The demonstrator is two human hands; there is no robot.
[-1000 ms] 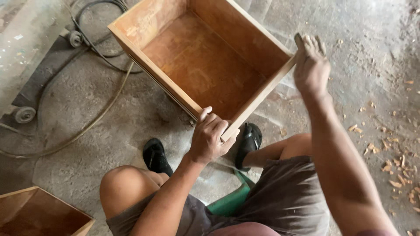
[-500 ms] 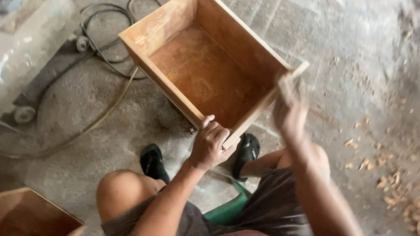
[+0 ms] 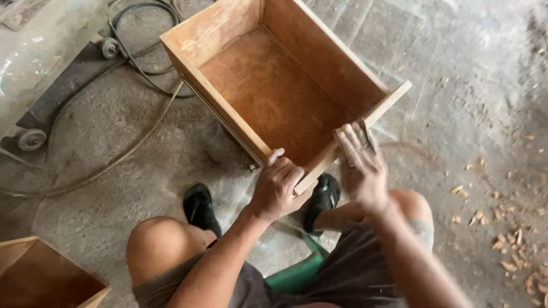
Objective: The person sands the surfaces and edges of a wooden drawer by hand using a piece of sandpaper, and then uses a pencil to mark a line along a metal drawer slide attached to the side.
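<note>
Bare arms, grey shorts, black shoes.

Soft, even daylight, gentle shadows under the wooden box; glare whitens the floor top right; right hand slightly motion-blurred.

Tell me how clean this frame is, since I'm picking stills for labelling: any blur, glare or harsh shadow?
Head view: mostly sharp; the box grain and left hand are crisp. The right hand and its sandpaper are slightly smeared. Light is soft and even, shadows faint. A pale washed-out patch sits on the floor at upper left.
</note>
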